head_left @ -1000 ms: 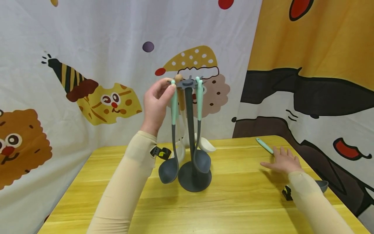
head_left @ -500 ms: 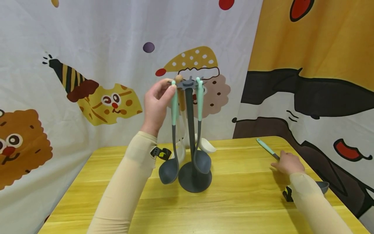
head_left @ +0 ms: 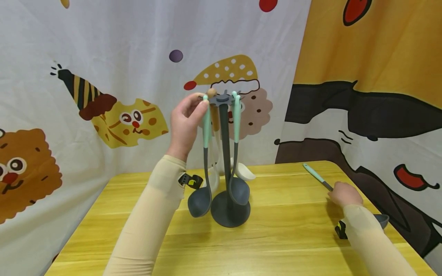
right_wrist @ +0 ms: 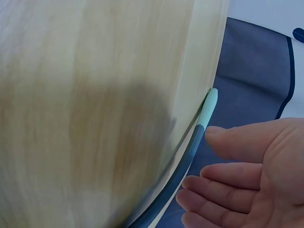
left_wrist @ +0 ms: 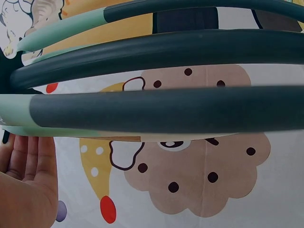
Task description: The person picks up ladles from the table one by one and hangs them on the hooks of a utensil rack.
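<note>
In the head view my left hand (head_left: 183, 124) pinches the top of a ladle's mint handle (head_left: 206, 128) at the rim of a dark utensil stand (head_left: 225, 143). This ladle's grey bowl (head_left: 199, 202) hangs low beside the stand's round base. A second grey ladle (head_left: 239, 190) hangs to its right. My right hand (head_left: 346, 194) is at the dark shaft of another mint-handled ladle (head_left: 313, 172) lying on the table. Its fingers are loosely bent; in the right wrist view the fingertips lie close beside the shaft (right_wrist: 190, 149), with no shaft between thumb and fingers.
White utensils, including a white ladle (head_left: 245, 172), hang at the back of the stand. The lying ladle's grey bowl (head_left: 381, 220) shows past my right sleeve, near the right edge of the wooden table (head_left: 283, 245). A printed curtain (head_left: 138, 46) stands behind.
My right hand has drawn back slightly towards me along the lying ladle, its spread fingers bending in at the shaft. The left hand and the stand have stayed in place.
</note>
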The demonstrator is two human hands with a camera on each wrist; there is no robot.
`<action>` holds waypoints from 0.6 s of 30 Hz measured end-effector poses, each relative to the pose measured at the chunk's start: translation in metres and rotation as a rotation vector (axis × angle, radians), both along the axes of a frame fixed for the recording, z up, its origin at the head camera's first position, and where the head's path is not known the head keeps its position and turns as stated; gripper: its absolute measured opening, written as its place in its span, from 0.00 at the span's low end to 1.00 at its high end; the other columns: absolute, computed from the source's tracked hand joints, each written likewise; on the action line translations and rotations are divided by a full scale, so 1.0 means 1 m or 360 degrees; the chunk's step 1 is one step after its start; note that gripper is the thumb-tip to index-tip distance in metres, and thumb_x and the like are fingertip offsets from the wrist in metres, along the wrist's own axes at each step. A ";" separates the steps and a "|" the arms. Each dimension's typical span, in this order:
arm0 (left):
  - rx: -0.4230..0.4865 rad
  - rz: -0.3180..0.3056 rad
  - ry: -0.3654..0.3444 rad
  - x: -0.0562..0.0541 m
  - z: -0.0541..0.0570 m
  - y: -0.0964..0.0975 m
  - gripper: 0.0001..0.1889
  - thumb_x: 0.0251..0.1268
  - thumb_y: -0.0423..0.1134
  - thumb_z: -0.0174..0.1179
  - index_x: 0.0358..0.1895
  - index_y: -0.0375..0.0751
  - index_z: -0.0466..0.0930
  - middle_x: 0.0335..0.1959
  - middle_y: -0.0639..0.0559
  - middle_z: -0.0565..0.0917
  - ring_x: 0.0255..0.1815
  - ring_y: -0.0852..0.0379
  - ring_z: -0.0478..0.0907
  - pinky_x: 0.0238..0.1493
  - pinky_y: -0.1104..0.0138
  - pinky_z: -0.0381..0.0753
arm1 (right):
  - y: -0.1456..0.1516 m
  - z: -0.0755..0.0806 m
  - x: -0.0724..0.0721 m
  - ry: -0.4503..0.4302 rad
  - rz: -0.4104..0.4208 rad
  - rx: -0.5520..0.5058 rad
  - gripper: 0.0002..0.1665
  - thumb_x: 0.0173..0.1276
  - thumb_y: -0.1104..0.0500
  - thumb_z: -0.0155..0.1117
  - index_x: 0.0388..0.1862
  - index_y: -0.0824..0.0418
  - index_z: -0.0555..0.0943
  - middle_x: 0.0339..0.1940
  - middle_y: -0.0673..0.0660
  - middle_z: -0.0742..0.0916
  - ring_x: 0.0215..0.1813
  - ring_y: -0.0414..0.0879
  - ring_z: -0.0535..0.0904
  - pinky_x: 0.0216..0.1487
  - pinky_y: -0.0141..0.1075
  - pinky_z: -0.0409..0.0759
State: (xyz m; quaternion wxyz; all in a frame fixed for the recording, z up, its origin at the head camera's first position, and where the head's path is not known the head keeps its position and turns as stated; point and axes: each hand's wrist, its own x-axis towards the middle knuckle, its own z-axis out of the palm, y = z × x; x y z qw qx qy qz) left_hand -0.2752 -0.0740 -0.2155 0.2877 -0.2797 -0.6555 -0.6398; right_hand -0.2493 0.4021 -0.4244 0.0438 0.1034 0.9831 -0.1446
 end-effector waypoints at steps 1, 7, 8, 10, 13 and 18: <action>0.0002 0.0000 0.0001 0.000 0.000 0.000 0.20 0.66 0.47 0.59 0.52 0.35 0.80 0.41 0.52 0.82 0.43 0.54 0.77 0.47 0.63 0.75 | 0.000 -0.001 0.000 -0.0008 -0.0013 -0.0005 0.18 0.68 0.59 0.60 0.42 0.77 0.75 0.29 0.65 0.79 0.31 0.58 0.74 0.32 0.50 0.74; 0.0004 -0.0002 -0.0001 -0.001 0.000 0.000 0.20 0.66 0.47 0.59 0.52 0.35 0.80 0.42 0.52 0.82 0.43 0.54 0.77 0.46 0.63 0.75 | 0.003 -0.003 0.000 -0.0038 -0.0060 -0.0018 0.14 0.67 0.62 0.57 0.42 0.76 0.75 0.29 0.66 0.78 0.31 0.58 0.73 0.30 0.48 0.73; 0.0004 -0.0003 -0.0003 -0.001 -0.001 0.000 0.20 0.66 0.47 0.59 0.53 0.35 0.80 0.42 0.52 0.82 0.43 0.54 0.77 0.47 0.63 0.75 | 0.002 -0.003 0.000 -0.0038 -0.0070 -0.0019 0.14 0.66 0.63 0.56 0.42 0.75 0.75 0.29 0.66 0.78 0.31 0.59 0.73 0.30 0.48 0.73; 0.0005 -0.0002 -0.0003 0.000 0.000 0.000 0.19 0.66 0.46 0.58 0.53 0.35 0.80 0.42 0.52 0.82 0.43 0.54 0.77 0.47 0.63 0.75 | 0.002 -0.003 0.000 -0.0035 -0.0088 -0.0019 0.12 0.66 0.64 0.55 0.40 0.75 0.76 0.30 0.67 0.78 0.32 0.59 0.73 0.30 0.49 0.73; 0.0008 -0.0004 -0.0001 0.000 0.000 0.000 0.19 0.66 0.46 0.58 0.52 0.35 0.80 0.42 0.52 0.82 0.43 0.54 0.77 0.47 0.63 0.75 | 0.001 -0.004 0.000 -0.0034 -0.0098 -0.0013 0.11 0.66 0.65 0.53 0.39 0.75 0.76 0.31 0.69 0.78 0.33 0.61 0.72 0.30 0.50 0.74; 0.0014 -0.0008 0.0002 0.000 0.000 0.000 0.19 0.66 0.47 0.59 0.52 0.35 0.80 0.41 0.53 0.81 0.42 0.54 0.77 0.46 0.63 0.75 | 0.001 -0.004 0.000 -0.0044 -0.0102 0.0000 0.12 0.66 0.66 0.52 0.39 0.76 0.77 0.32 0.70 0.78 0.33 0.61 0.72 0.30 0.52 0.75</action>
